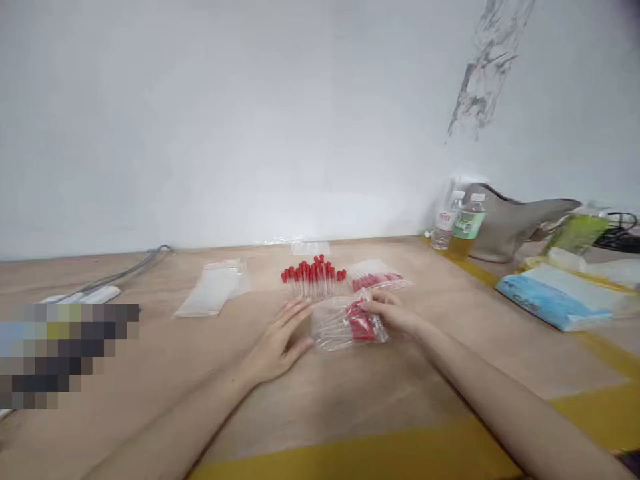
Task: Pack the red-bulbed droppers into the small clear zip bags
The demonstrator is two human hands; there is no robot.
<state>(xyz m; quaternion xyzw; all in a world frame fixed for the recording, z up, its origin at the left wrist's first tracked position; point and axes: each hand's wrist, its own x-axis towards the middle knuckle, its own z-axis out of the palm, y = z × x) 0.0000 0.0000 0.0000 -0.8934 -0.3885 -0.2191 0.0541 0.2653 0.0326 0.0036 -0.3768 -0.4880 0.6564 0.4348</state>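
A clear plastic bag of red-capped droppers [347, 324] lies on the wooden table [350, 393] in front of me. My right hand [395, 313] grips its right end, fingers closed on the plastic. My left hand [280, 340] rests flat on the table just left of the bag, fingers stretched out and touching its edge. Behind the bag lies a loose row of red-capped droppers [314, 275]. A second filled bag [377, 279] sits to the right of that row.
A stack of empty clear bags [214, 288] lies at the left, with a cable [125, 270] beyond. Two water bottles [457, 225], a grey bag [515, 223] and a blue packet [547, 301] stand at the right. Yellow tape [360, 457] marks the table's near edge.
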